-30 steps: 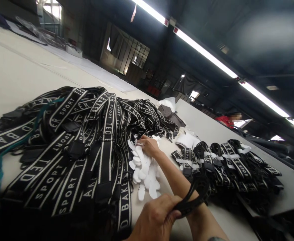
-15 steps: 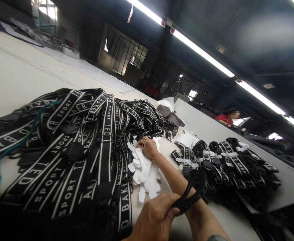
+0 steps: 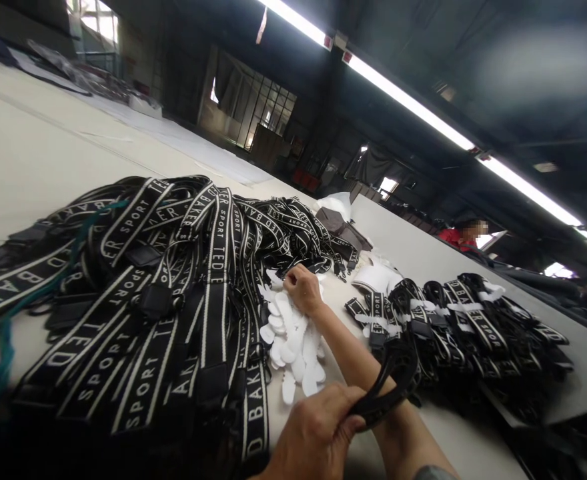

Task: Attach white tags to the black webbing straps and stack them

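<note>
My left hand point(image 3: 318, 427) is closed around a black folded strap point(image 3: 388, 393), whose loops stick out to the right across my other forearm. Farther forward, my right hand point(image 3: 304, 288) is at the upper end of a pile of white round-ended strips point(image 3: 293, 343). Its fingers are curled in, and I cannot make out what is between them. To the left lies a big heap of black straps point(image 3: 218, 267) with white lettering and pale edge lines, some showing black buckles.
Folded straps bound with white strips point(image 3: 466, 317) are stacked on the right. A roll of white material point(image 3: 376, 277) and dark grey pieces point(image 3: 341, 227) lie beyond the white pile. A teal cord point(image 3: 78, 240) crosses the heap. Another person in red point(image 3: 456, 237) is far right.
My right hand has drawn slightly back from the white pile and its fingers have curled more tightly. My left hand still holds the folded strap. The view has shifted slightly.
</note>
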Motion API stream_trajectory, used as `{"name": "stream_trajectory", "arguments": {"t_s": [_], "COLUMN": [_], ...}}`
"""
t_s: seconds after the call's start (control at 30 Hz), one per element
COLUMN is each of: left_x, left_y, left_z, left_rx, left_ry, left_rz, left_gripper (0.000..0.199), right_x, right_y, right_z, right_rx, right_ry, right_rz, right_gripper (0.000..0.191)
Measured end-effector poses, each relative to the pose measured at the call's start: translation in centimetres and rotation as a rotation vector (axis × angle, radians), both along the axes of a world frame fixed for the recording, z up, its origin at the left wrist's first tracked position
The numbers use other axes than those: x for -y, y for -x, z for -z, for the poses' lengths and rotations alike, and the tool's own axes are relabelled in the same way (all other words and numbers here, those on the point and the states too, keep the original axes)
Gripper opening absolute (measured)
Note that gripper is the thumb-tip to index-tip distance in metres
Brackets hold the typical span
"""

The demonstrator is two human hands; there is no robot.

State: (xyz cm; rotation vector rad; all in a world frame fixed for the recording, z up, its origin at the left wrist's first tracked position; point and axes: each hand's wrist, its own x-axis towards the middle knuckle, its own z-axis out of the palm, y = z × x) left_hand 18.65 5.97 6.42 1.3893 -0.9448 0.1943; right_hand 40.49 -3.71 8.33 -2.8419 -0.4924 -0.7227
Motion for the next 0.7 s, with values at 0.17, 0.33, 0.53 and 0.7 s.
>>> {"name": "stream_trajectory", "arguments": {"t_s": [0.17,0.33,0.53,0.7], "left_x": [0.1,0.4,0.2,0.1], "left_y": [0.2,0.2,0.3,0.4], "left_z": [0.1,0.2,0.1,-0.1], "left_rx": [0.001,0.000,-0.023,-0.045], "left_ry": [0.001,-0.020,-0.050,-0.041], "left_rz": [0.000,-0.003,0.022,0.043], "left_gripper": [0.028,0.028,0.028,0.030], "right_x": [0.8,0.7,0.2,-0.3], "right_y": [-0.7,-0.7,-1.2,-2.1], "right_z": [0.0,-0.1,0.0,-0.3], "right_rx": [-0.093,-0.241,-0.297,-0.390], "right_ry": [-0.203,-0.092,-0.103,-0.112], "right_rz": [-0.131,-0.218,-0.153,-0.099], "right_gripper": [0.006,0.010,0.003,0.008]}}
